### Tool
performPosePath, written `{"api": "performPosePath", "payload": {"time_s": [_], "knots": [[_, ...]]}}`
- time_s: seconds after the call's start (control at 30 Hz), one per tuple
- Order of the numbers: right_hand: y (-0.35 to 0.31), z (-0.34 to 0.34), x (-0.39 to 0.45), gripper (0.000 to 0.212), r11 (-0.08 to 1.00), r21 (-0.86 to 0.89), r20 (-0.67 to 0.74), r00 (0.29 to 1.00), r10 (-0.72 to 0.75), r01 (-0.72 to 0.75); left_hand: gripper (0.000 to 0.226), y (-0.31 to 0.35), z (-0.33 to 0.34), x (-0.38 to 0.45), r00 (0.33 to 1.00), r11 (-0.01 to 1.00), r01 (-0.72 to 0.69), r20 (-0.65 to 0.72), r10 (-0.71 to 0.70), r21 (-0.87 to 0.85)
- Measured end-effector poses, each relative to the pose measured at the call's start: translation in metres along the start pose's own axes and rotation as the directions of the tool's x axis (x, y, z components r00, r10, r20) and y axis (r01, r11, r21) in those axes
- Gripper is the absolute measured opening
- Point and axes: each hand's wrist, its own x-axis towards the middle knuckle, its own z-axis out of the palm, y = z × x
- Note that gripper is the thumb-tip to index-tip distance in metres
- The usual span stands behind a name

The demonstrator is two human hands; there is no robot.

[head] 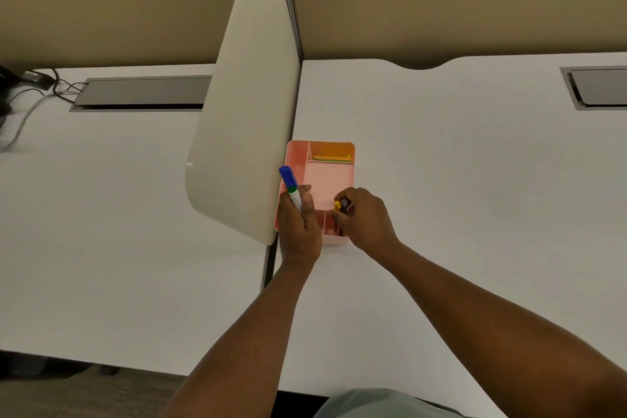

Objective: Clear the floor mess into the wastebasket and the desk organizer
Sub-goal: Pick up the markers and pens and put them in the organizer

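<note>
A pink desk organizer with several compartments sits on the white desk beside the divider panel. Yellow and green sticky notes lie in its far compartment. My left hand is shut on two markers, one blue-capped and one green-capped, held upright over the organizer's left side. Over the near right compartment, my right hand grips a yellow pen and a dark pen, their tips down inside that compartment. No wastebasket is in view.
A cream divider panel stands just left of the organizer. The white desk has grey cable hatches at the back left and back right. Black cables lie at the far left.
</note>
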Motion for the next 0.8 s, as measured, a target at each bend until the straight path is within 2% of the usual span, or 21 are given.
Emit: {"api": "performPosePath", "payload": {"time_s": [0.1, 0.17, 0.23, 0.3, 0.47, 0.73, 0.8], "knots": [[-0.001, -0.002, -0.002, 0.029, 1.0, 0.005, -0.007, 1.0, -0.002, 0.002, 0.016, 0.008, -0.003, 0.002, 0.995, 0.996, 0.085, -0.056, -0.087, -0.033], [-0.001, -0.004, -0.003, 0.029, 1.0, 0.015, -0.008, 1.0, -0.002, 0.002, 0.023, 0.012, -0.007, 0.005, 0.985, 0.989, 0.139, -0.093, -0.143, -0.052], [-0.001, -0.006, -0.004, 0.029, 1.0, 0.021, -0.009, 1.0, -0.005, 0.006, 0.031, 0.016, -0.015, 0.009, 0.986, 0.992, 0.126, -0.106, -0.127, -0.014], [-0.001, -0.007, -0.005, 0.03, 1.0, 0.025, -0.01, 1.0, -0.009, 0.009, 0.032, 0.025, -0.022, 0.012, 0.992, 0.994, 0.105, -0.076, -0.104, 0.015], [0.002, -0.008, -0.005, 0.03, 1.0, 0.023, -0.015, 1.0, -0.007, 0.007, 0.026, 0.027, -0.032, 0.015, 0.99, 0.987, 0.141, 0.013, -0.14, -0.071], [0.003, -0.006, 0.0, 0.031, 0.999, 0.036, -0.039, 0.999, -0.002, 0.004, 0.028, 0.019, -0.031, 0.007, 0.997, 0.974, -0.008, 0.08, -0.01, 0.225], [0.002, -0.006, 0.001, 0.032, 0.999, 0.036, -0.038, 0.999, -0.007, 0.008, 0.03, 0.019, -0.031, 0.009, 0.996, 0.966, -0.036, 0.093, 0.013, 0.255]]}}
